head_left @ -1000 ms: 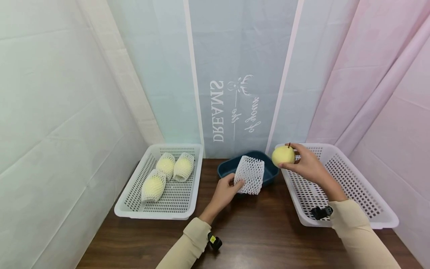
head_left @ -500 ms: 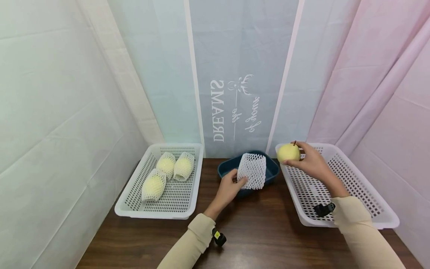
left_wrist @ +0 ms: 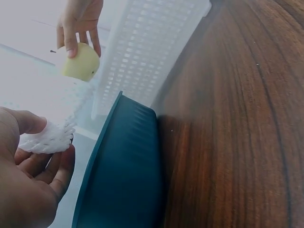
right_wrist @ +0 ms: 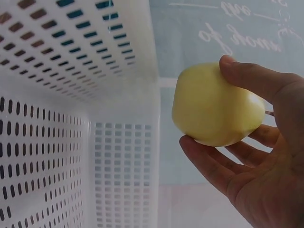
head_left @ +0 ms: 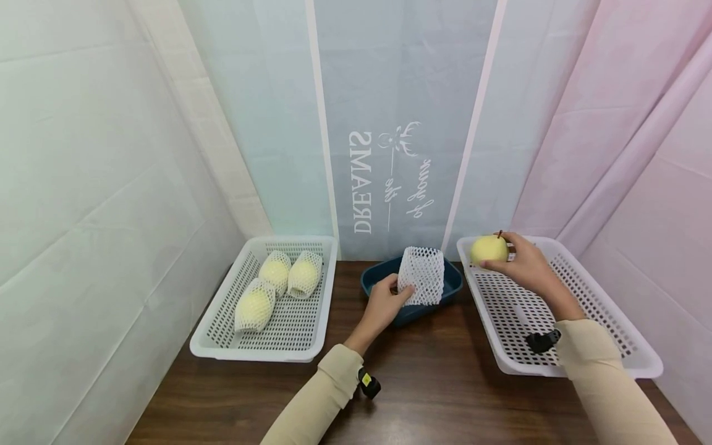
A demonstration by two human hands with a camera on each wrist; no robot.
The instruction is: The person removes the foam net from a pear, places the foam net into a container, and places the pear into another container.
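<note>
A white foam fruit net [head_left: 423, 276] is pinched at its lower left by my left hand [head_left: 382, 305], over a dark teal basin [head_left: 411, 315]. The left wrist view shows thumb and fingers closing on the net's edge [left_wrist: 47, 137]. My right hand [head_left: 525, 264] grips a bare yellow-green pear [head_left: 489, 250] with its stem showing, above the far left corner of the right white basket [head_left: 503, 361]. In the right wrist view the pear [right_wrist: 211, 104] sits between thumb and fingers, beside the basket's wall.
At left, a white basket [head_left: 258, 354] holds several pears in foam nets [head_left: 254, 307]. The brown wooden table [head_left: 417, 383] carries both baskets and the basin. A grey-blue printed curtain [head_left: 400, 74] hangs right behind them, with light cloth walls at both sides.
My right hand has carried the pear rightward and slightly away, from beside the basin to over the basket corner. The left hand has moved the net a little forward and right.
</note>
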